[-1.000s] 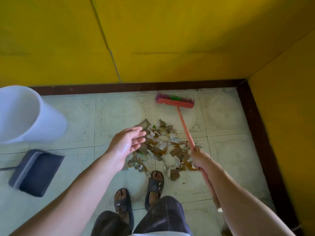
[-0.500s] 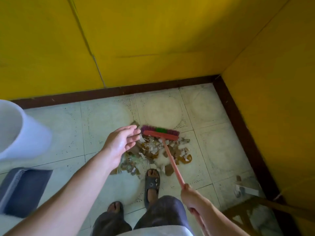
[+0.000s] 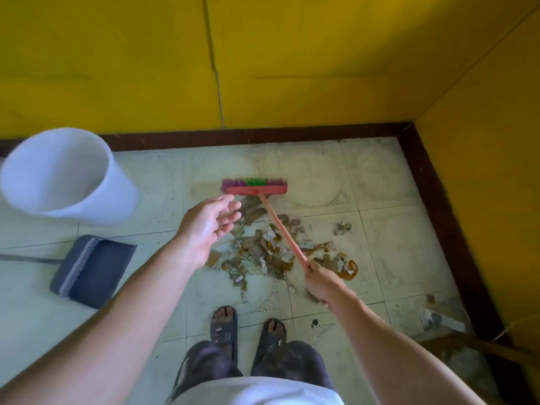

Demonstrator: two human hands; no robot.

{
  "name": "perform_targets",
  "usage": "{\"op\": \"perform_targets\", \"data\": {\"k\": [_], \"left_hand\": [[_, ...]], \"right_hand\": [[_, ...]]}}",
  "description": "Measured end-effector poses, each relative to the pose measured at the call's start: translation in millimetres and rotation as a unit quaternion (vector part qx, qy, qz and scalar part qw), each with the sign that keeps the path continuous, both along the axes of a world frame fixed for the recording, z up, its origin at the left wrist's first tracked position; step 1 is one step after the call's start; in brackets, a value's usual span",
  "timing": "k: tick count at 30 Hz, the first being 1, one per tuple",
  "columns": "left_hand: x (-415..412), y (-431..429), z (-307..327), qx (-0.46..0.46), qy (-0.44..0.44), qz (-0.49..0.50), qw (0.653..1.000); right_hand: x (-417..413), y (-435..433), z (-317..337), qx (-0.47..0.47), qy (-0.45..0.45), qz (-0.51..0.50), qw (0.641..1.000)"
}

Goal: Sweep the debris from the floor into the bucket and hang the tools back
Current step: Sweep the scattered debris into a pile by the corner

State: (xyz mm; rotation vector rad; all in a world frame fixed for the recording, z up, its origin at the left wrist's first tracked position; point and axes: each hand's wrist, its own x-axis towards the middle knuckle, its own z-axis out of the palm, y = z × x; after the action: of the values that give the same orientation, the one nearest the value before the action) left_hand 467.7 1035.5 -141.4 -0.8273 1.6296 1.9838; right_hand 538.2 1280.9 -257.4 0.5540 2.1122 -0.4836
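Tiled room corner (image 3: 380, 182), yellow walls (image 3: 321, 54)

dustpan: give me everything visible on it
The dustpan is dark blue-grey and looks plastic, with a pale ribbed comb strip across it near the handle end. It lies on the tiled floor at the person's left, below the white bucket. A thin dark handle runs off the left edge. Neither hand touches it; no debris shows in it.

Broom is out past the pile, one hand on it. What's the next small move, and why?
Probably pull the broom back toward the feet, dragging the debris into a tighter heap. The head sits at the pile's far edge, scraps lie spread to the right, and only the right hand has a grip on the handle. The dustpan lies unused to the left; the left hand is open and free.
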Motion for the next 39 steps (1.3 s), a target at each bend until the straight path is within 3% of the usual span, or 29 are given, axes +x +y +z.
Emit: {"op": "perform_targets", "data": {"k": [5,10,16,24,32,39], "left_hand": [[38,-14,-10,-0.034,-0.026,0.068,0.997],[62,9,-21,-0.024,-0.047,0.090,0.995],[61,67,-15,0.007,-0.034,0.042,0.999],[72,104,-15,-0.014,-0.018,-0.032,0.999],[87,91,-32,-0.065,-0.034,-0.061,0.995],[75,84,-30,-0.031,-0.038,-0.110,0.993]], "right_hand": [[-21,-8,-31,0.006,-0.028,0.104,0.994],[51,37,-27,0.019,-0.049,0.142,0.988],[109,101,10,0.016,-0.017,0.055,0.998],[111,136,10,-0.003,0.042,-0.170,0.985],[55,162,-22,-0.020,-0.018,-0.275,0.961],[124,86,-16,-0.035,-0.084,-0.341,0.936]]}}
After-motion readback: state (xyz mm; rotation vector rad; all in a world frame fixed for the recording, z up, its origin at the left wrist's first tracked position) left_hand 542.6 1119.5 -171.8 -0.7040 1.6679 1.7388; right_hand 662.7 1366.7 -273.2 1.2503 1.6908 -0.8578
